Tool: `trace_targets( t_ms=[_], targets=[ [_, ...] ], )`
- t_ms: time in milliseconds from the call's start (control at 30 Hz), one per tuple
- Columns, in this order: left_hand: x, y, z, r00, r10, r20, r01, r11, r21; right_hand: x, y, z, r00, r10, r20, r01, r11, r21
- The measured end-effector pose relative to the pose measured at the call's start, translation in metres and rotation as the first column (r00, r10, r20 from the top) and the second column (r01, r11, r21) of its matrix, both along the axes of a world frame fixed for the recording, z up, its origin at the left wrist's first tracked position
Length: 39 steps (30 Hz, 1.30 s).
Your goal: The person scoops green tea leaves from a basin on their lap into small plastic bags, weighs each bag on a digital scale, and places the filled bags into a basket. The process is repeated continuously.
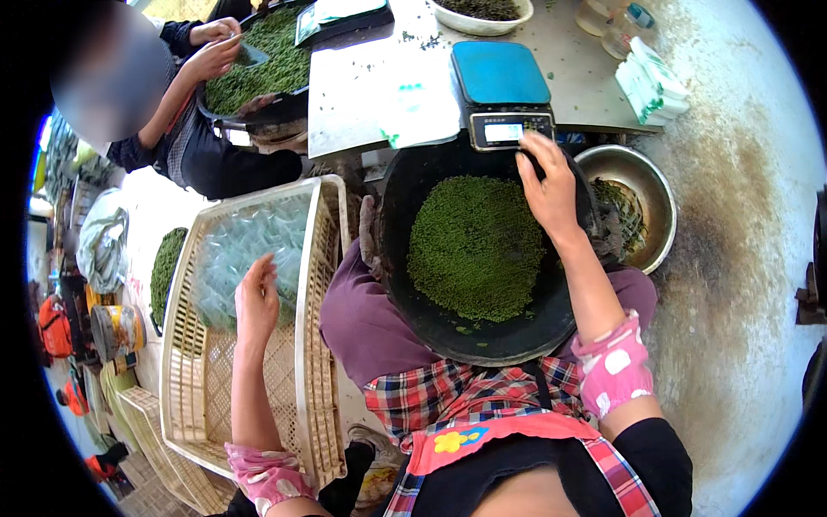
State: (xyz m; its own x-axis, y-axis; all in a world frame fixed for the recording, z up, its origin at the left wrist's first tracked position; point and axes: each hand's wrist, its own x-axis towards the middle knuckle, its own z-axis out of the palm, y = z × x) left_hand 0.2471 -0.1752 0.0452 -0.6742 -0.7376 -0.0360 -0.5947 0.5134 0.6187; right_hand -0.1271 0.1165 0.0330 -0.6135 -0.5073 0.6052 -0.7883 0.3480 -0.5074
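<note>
My right hand [550, 191] reaches over the far right rim of a black tub, fingers stretched out and apart. Its fingertips are at the button panel of a digital scale [502, 77] with a blue top and a lit display. Between my knees, the black tub [508, 343] holds a heap of small green buds or grains [474, 246]. On the left, my left hand [258, 297] hovers above a cream plastic crate [303, 345], fingers loosely bent, with nothing visible in them. Clear plastic bags [250, 250] with greenish contents lie in the crate's far part.
A steel bowl [659, 194] with dark leafy scraps stands right of the tub. The white table [594, 86] carries a stack of white-green packets [652, 84], jars [624, 34] and a white bowl [480, 24]. At far left a co-worker's hands [215, 52] work over another green-filled tub [276, 65].
</note>
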Motion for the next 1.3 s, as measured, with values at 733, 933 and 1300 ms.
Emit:
trace_targets(
  t_ms=[733,933,1300],
  targets=[
    [-0.286,0.048,-0.010,0.918,-0.387,0.090,0.368,0.742,-0.561,0.122,0.102,-0.105,0.676,0.006,0.737,-0.372,0.866,0.334],
    [-0.277,0.026,0.000,0.907,-0.352,-0.231,0.199,0.841,-0.502,0.122,0.088,-0.105,0.736,0.125,0.666,-0.441,0.834,0.331],
    [-0.229,0.153,0.020,0.823,-0.226,-0.522,0.567,0.390,0.726,0.030,-0.016,-0.068,-0.256,0.588,0.767,0.409,0.785,-0.465]
  ],
)
